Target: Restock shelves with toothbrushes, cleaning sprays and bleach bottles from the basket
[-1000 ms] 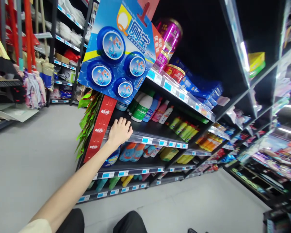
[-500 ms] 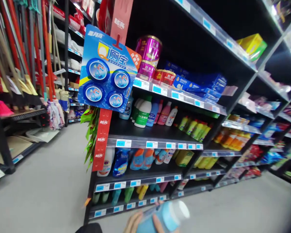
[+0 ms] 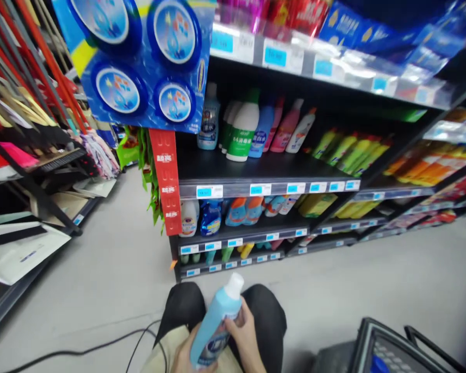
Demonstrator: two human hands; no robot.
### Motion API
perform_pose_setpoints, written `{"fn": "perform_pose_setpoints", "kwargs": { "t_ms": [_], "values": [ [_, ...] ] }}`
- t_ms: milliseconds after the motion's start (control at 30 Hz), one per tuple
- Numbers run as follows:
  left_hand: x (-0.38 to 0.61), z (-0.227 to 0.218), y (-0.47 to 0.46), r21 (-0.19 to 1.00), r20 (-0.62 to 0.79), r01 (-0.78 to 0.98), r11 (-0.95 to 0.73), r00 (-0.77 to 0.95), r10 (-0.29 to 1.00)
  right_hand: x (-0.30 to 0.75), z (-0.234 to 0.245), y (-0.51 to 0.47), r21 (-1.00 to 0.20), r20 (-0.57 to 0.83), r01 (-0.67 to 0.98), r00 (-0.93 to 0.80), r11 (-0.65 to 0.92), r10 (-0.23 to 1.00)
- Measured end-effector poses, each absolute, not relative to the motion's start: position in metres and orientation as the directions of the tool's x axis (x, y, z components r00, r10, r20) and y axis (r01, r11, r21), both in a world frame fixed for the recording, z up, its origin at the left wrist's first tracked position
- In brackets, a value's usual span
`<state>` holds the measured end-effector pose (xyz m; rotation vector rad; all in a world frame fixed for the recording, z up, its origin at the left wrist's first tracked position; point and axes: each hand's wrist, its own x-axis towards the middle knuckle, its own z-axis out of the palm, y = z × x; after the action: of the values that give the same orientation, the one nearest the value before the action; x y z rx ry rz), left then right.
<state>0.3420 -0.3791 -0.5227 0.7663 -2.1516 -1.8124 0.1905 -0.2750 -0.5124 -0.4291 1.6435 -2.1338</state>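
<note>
Since half a second ago, your pale-blue plastic bottle (image 3: 214,316) has come up from the bottom edge of the view, and its white screw cap (image 3: 234,285), which pointed right, now points mostly upward. Your two knees in black trousers (image 3: 186,303) have come into sight around it.

Take the red vertical hanging strip (image 3: 165,181) as your landmark. You hold the bottle below and slightly right of it in the view, on your side, tilted above your lap. Your left hand (image 3: 183,353) has its fingers wrapped round the bottle's lower body; your right hand (image 3: 244,331) clamps the upper body, the thumb lying across the front. The label faces partly towards you, but its print is too blurred to read.

Right of the strip, on the black shelf board level with its middle, you have an upright clear-blue bottle (image 3: 208,124), then a white bottle with a green label (image 3: 243,129). Above the strip hangs a blue blister card of four round discs (image 3: 145,111). Left of the strip, just beside it, hang bright green leafy-looking packs (image 3: 149,181). Below and left of it, a thin black cable (image 3: 81,354) curves; far below and right sits a dark-rimmed container (image 3: 362,344).
</note>
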Motion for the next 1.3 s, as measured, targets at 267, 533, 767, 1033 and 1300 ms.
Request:
{"fn": "perform_pose_setpoints", "kwargs": {
  "t_ms": [267, 533, 767, 1033, 1300],
  "values": [
    [0.348, -0.491, -0.393, 0.937, -0.297, -0.228, -0.267, -0.919, -0.258, 0.194, -0.469, -0.243, -0.97, -0.088, 0.185, -0.873, -0.158, -0.479],
    [0.358, -0.494, -0.379, 0.778, -0.514, -0.321, -0.54, -0.819, -0.254, 0.203, -0.464, -0.254, -0.953, -0.14, 0.224, -0.924, -0.206, -0.357],
    [0.359, -0.485, -0.371, 0.769, -0.538, -0.286, -0.571, -0.772, -0.339, 0.206, -0.467, -0.263, -0.931, -0.166, 0.273, -0.908, -0.241, -0.385],
    [0.349, -0.469, -0.376, 0.916, -0.385, -0.268, -0.298, -0.793, -0.472, 0.212, -0.461, -0.271, -0.922, -0.173, 0.3, -0.883, -0.243, -0.436],
    [0.346, -0.466, -0.385, 0.821, 0.232, -0.151, 0.551, -0.793, -0.563, 0.219, -0.461, -0.289, -0.845, -0.137, 0.363, -0.857, -0.393, -0.496]
  ]
}}
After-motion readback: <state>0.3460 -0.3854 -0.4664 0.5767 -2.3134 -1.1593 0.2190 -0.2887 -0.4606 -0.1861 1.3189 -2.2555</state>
